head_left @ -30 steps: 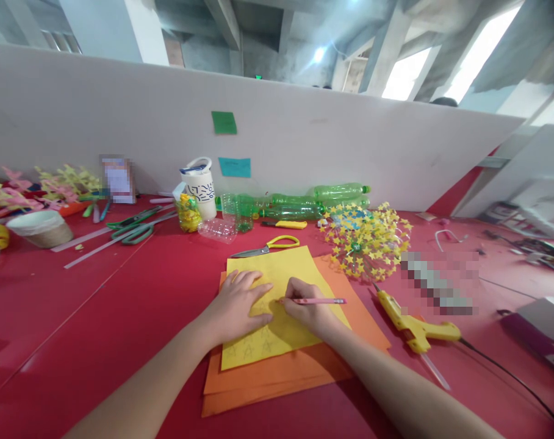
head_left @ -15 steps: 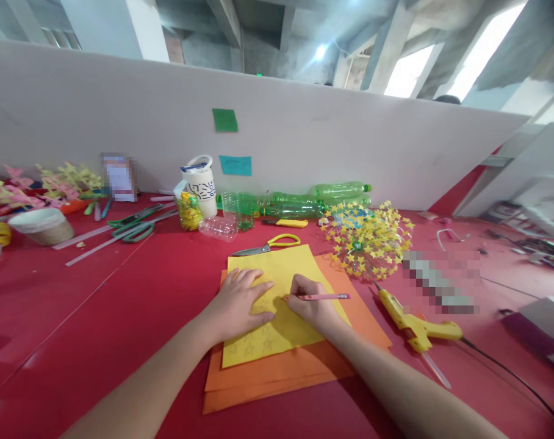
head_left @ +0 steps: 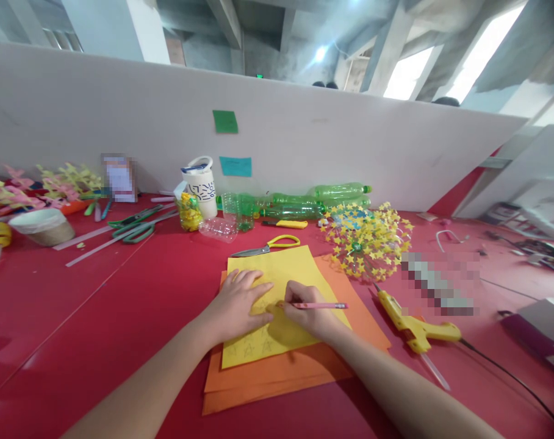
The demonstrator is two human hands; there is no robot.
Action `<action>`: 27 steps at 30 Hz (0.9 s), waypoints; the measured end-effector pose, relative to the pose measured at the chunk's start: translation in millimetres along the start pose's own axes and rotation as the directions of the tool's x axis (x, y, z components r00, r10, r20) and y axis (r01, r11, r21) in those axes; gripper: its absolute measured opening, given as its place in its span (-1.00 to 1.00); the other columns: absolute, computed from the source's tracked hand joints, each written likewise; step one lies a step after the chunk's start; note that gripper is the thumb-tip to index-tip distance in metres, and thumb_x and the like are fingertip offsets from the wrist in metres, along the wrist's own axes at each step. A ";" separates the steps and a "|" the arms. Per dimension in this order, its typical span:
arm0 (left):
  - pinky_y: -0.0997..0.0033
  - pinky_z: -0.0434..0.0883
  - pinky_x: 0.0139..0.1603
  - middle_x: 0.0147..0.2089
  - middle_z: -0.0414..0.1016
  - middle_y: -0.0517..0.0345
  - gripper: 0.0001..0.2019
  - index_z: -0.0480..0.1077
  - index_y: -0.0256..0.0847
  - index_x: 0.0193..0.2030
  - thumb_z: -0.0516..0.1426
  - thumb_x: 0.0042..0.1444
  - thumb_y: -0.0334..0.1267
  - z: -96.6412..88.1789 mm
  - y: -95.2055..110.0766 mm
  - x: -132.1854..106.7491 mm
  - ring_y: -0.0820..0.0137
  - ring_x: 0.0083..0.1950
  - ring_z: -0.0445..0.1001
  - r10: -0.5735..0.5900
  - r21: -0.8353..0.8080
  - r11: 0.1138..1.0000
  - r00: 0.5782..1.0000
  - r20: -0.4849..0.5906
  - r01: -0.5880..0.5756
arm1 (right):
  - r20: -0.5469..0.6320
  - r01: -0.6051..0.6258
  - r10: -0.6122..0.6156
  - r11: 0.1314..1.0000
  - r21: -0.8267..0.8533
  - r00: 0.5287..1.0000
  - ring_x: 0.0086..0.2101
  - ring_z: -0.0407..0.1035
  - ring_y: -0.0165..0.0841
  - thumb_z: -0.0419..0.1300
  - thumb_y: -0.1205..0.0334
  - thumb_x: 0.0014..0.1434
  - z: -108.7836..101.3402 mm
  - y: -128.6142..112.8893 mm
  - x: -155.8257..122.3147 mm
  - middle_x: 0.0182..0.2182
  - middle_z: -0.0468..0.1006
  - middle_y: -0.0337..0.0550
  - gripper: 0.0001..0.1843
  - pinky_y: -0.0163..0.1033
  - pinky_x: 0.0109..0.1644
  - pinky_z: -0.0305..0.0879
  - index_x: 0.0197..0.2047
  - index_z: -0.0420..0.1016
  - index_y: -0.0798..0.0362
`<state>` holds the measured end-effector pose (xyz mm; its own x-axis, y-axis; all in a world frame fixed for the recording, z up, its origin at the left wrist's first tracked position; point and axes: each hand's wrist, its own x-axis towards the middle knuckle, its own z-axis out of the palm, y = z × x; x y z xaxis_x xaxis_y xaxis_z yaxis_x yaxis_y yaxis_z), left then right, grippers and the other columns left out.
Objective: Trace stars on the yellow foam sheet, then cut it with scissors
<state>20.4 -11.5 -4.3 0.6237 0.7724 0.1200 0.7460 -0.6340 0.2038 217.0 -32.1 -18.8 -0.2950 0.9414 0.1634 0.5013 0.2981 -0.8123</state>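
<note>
A yellow sheet of paper (head_left: 286, 262) lies on several orange sheets (head_left: 277, 384). Pencil-drawn stars show along its lower left part, and some of the drawing is covered by my hands. My left hand (head_left: 240, 302) rests flat on the yellow sheet with its fingers spread. Pinched in my right hand (head_left: 307, 308) is a pink pencil (head_left: 325, 305), its tip on the paper near my left thumb and forefinger. Just beyond the sheet's top edge lie yellow-handled scissors (head_left: 270, 244).
A yellow glue gun (head_left: 414, 329) with a cord lies right of the paper. Behind it stands a bunch of yellow stars (head_left: 368, 241). Green plastic bottles (head_left: 299, 207), a box cutter (head_left: 286, 224) and a white cup (head_left: 202, 192) line the back. Green-handled scissors (head_left: 137, 231) lie at left.
My right hand and the pencil have shifted slightly left and down on the yellow sheet. My left hand stays in place.
</note>
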 end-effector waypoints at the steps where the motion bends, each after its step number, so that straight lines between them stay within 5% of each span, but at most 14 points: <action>1: 0.03 -0.02 0.14 0.18 0.15 0.03 -0.46 0.25 0.01 0.13 0.03 0.04 0.16 0.4 -0.1 0.0 0.07 0.17 0.06 0.000 0.000 1.000 1.000 -0.001 0.000 | 0.013 0.009 -0.009 1.000 0.008 1.000 -0.60 0.05 -0.52 0.04 0.36 -0.08 0.1 0.2 -0.4 -0.66 0.18 -0.38 -0.91 -0.43 -0.57 -0.08 -0.54 0.16 0.07; 10: 0.01 -0.01 0.14 0.18 0.15 0.03 -0.48 0.26 0.02 0.12 0.04 0.04 0.14 1.1 -1.1 -0.4 0.07 0.18 0.07 0.008 -0.017 1.000 1.000 -0.015 -0.008 | 0.025 0.001 -0.004 0.995 0.097 1.000 -0.61 0.06 -0.53 0.06 0.37 -0.08 0.0 -0.2 -0.2 -0.66 0.19 -0.37 -0.90 -0.43 -0.57 -0.07 -0.55 0.17 0.07; 17: 0.02 -0.06 0.17 0.16 0.18 0.02 -0.46 0.24 -0.04 0.13 0.04 0.05 0.14 1.3 -0.5 0.8 0.08 0.16 0.09 0.036 0.010 0.999 0.999 -0.025 -0.036 | -0.105 -0.171 0.245 0.870 0.462 0.964 -0.72 0.09 -0.52 -0.03 0.10 0.13 -7.7 7.7 6.0 -0.70 0.32 -0.37 -0.81 -0.43 -0.67 -0.07 -0.43 0.17 0.02; 27: -0.01 -0.05 0.16 0.21 0.10 -0.03 -0.41 0.21 -0.08 0.16 0.02 0.04 0.17 1.0 -1.8 0.7 0.04 0.18 0.04 0.019 0.003 1.000 0.999 -0.048 -0.018 | -0.221 -0.221 0.387 0.816 0.533 0.895 -0.74 0.07 -0.50 -0.04 0.18 0.06 -10.7 14.7 12.6 -0.77 0.25 -0.36 -0.84 -0.42 -0.69 -0.05 -0.50 0.17 0.03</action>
<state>19.7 -9.9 -5.6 0.6254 0.7614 0.1705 0.7351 -0.6482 0.1986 229.3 -14.1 -22.7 0.1103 0.9929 -0.0443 0.0405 -0.0491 -0.9980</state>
